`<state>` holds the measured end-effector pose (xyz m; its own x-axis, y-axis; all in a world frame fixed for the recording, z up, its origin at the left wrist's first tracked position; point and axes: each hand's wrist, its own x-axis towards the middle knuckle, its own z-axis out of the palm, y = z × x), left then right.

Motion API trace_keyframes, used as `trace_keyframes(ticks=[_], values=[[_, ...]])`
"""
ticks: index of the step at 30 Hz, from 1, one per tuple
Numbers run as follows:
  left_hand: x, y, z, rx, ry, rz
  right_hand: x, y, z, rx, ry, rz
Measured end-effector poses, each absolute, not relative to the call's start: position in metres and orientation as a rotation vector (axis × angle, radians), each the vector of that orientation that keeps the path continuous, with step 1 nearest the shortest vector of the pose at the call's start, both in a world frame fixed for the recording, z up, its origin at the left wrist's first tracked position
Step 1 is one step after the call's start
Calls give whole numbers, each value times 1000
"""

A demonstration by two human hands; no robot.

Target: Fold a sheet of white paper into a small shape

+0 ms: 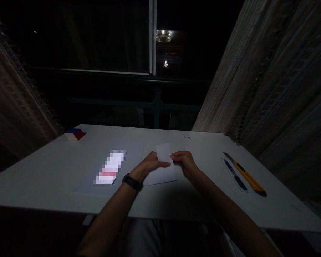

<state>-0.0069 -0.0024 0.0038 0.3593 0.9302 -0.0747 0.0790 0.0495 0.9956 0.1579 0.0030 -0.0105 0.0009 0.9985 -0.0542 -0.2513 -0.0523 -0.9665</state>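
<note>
A white piece of paper (163, 150), with an upright upper part and a wider lower part, is held between my two hands over the middle of the table. My left hand (151, 163), with a dark band on its wrist, grips the paper from the left, its thumb lying across the front. At the right edge, the fingers of my right hand (186, 160) pinch the paper. Left of my hands lies a lit phone (111, 167), its screen pixelated, on a white sheet (135, 150).
On the white table (203, 200), a yellow utility knife (247, 175) lies at the right beside a dark pen (235, 174). A cube (75, 134) with coloured sides stands at the far left. Small scraps (187, 137) lie near the back edge. Curtains (224, 82) hang on both sides.
</note>
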Motion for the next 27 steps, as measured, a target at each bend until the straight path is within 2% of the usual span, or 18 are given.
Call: trace_keyframes(ticks=[17,23,27], values=[[0,-6,2,1434,955,856,157,-3,-3,-1023,-943,1324],[0,-14,11,1484,892,869,166,-1,4,-967,-1057,1163],[1,-11,12,1508,972,1017,170,-7,15,-946,-1202,958]])
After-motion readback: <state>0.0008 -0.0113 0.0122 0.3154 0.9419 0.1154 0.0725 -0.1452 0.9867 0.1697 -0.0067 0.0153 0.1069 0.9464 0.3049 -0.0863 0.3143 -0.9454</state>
